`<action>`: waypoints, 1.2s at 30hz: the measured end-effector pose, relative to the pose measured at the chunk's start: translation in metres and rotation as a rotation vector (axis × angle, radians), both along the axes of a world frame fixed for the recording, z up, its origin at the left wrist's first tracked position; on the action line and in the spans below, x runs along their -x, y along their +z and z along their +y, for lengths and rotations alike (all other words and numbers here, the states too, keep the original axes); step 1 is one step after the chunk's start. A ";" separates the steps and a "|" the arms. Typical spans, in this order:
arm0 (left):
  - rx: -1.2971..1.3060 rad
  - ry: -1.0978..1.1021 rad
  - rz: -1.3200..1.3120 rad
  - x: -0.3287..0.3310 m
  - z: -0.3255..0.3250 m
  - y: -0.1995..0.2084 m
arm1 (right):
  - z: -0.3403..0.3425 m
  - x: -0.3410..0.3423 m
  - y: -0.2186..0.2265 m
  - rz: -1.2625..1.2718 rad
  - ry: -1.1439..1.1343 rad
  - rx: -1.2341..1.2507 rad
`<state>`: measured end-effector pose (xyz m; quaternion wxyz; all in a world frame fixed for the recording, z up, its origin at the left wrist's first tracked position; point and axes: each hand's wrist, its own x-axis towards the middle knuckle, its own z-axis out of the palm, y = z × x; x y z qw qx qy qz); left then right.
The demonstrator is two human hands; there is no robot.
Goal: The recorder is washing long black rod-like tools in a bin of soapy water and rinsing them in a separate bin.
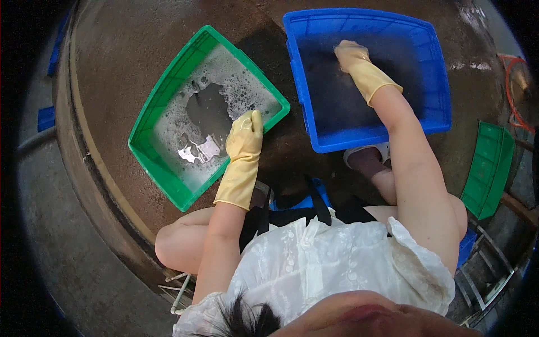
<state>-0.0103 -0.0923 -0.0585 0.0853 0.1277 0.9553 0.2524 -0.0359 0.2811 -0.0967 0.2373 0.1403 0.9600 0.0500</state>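
Both my hands wear pale yellow rubber gloves. My left hand (pixel 246 133) is closed over the near right side of a green plastic tub (pixel 163 84). Whether those fingers hold anything is hidden. Soapy water with white foam (pixel 244 84) fills much of this tub, with a dark foam-free patch in the middle. In the larger blue tub (pixel 377 21) to the right, my right hand (pixel 352 55) is at the surface of dark, murky water (pixel 365 106). Its fingers are curled and partly under, so what they grip cannot be seen.
Wet brown floor (pixel 120 67) surrounds both tubs. An empty-looking green crate (pixel 489 168) stands at right, near an orange hose (pixel 511 92) and a metal rack (pixel 485 269). My foot (pixel 368 158) is close to the blue tub's near edge. A raised edge (pixel 84 135) curves along the left.
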 end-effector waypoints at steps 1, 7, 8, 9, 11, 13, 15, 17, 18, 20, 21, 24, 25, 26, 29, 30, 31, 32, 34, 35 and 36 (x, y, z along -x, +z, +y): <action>-0.001 -0.004 0.000 0.001 0.000 -0.001 | 0.000 -0.001 -0.004 0.000 -0.004 -0.001; -0.072 -0.029 -0.065 0.006 0.005 0.010 | 0.015 -0.007 -0.022 0.092 -0.203 0.093; -0.055 -0.023 -0.077 0.006 0.007 0.013 | 0.020 -0.004 -0.023 0.019 -0.243 0.113; -0.038 -0.017 -0.088 0.006 0.008 0.014 | 0.023 -0.002 -0.025 -0.055 -0.284 0.132; -0.029 -0.007 -0.092 0.006 0.002 0.012 | 0.012 0.000 -0.014 -0.046 -0.240 0.118; -0.024 -0.007 -0.096 0.005 0.000 0.009 | 0.003 0.005 -0.014 -0.038 -0.205 0.100; -0.039 -0.012 -0.009 0.003 0.001 0.008 | 0.003 0.011 -0.031 -0.140 -0.334 0.011; -0.048 -0.059 -0.049 0.005 0.015 0.011 | 0.041 -0.005 -0.087 0.005 -0.447 0.005; -0.048 -0.081 -0.086 0.006 0.021 0.010 | 0.055 -0.015 -0.104 0.154 -0.532 0.002; -0.023 -0.003 -0.095 0.005 -0.004 0.008 | 0.011 0.013 -0.040 0.068 -0.365 0.080; -0.033 0.001 -0.114 0.005 -0.008 0.009 | 0.002 0.015 -0.009 -0.017 -0.265 0.110; -0.055 -0.014 -0.058 0.003 -0.002 0.004 | 0.022 0.010 -0.014 -0.024 -0.256 0.104; -0.047 -0.028 -0.047 0.003 0.001 0.002 | 0.032 0.007 -0.025 0.039 -0.240 0.078; -0.031 0.010 -0.038 0.003 -0.002 0.003 | 0.023 0.007 -0.018 0.089 -0.098 0.018; -0.024 -0.099 0.107 0.001 0.013 -0.001 | 0.077 -0.017 -0.054 0.094 -0.211 0.067; 0.005 -0.075 0.193 0.000 -0.001 -0.005 | 0.042 -0.004 -0.027 0.034 -0.127 0.121; -0.011 -0.071 0.157 0.002 -0.004 -0.007 | 0.032 -0.007 -0.011 0.027 -0.081 0.139; -0.006 -0.045 0.194 0.000 0.000 -0.001 | 0.028 -0.009 0.003 0.001 -0.099 0.183; -0.040 -0.061 0.082 0.004 -0.001 0.000 | 0.011 -0.012 0.013 0.046 -0.091 0.147; -0.033 -0.054 0.082 0.004 -0.001 0.003 | 0.009 -0.010 0.013 -0.002 -0.097 0.104; -0.036 -0.043 0.051 0.005 -0.001 0.007 | 0.007 -0.007 0.012 -0.049 -0.103 0.060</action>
